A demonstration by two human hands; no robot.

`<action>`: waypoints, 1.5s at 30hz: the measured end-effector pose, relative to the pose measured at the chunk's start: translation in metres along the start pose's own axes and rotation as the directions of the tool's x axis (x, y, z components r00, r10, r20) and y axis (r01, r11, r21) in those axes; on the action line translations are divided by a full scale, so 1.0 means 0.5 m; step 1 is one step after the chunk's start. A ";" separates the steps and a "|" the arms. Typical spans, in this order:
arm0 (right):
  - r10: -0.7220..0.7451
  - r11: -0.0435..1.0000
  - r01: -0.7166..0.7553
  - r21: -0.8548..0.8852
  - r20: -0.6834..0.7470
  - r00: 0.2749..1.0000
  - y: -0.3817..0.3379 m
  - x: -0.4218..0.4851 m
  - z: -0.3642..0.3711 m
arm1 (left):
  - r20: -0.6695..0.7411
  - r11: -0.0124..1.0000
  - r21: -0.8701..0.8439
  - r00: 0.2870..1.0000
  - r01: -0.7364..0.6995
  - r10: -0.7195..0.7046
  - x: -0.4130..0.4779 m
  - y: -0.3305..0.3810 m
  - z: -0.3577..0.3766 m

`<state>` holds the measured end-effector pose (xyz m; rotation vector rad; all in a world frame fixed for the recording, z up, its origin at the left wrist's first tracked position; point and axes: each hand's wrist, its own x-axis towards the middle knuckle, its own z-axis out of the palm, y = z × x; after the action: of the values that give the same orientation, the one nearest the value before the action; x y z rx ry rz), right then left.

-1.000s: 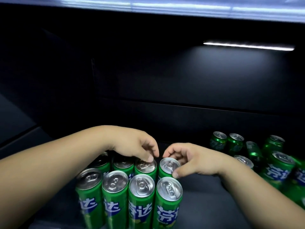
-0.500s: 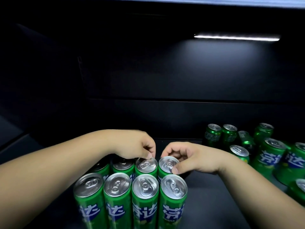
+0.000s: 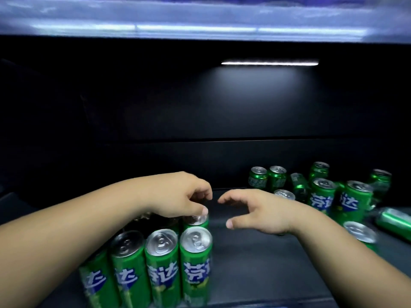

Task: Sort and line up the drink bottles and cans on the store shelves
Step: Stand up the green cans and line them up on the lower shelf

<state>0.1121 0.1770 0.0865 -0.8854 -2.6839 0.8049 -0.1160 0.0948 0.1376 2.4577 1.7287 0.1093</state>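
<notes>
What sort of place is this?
Probably a shop display shelf: a black shelf bay lit by a white LED strip light, stocked with identical green aluminium drink cans, some in neat rows, others loose on the right.

White "芬达" on the front-row green cans (image 3: 195, 263) and the right-hand cans (image 3: 353, 203).
</notes>
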 end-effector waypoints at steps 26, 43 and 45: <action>0.360 0.932 -0.315 0.177 -0.379 0.852 0.430 -0.499 -0.241 | -0.213 0.992 0.029 0.970 0.124 -0.115 0.361 0.431 0.179; 0.406 0.905 -0.410 0.112 -0.510 0.758 0.503 -0.266 -0.254 | -0.139 0.993 0.033 0.984 0.114 -0.109 0.582 0.397 0.174; 0.404 0.907 -0.404 0.120 -0.525 0.749 0.508 -0.268 -0.251 | -0.137 0.993 0.033 0.985 0.112 -0.106 0.583 0.402 0.170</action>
<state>0.3870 0.3216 0.0468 -1.4751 -2.0178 0.5124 0.1817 0.2961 0.0791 2.4288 1.9351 0.2366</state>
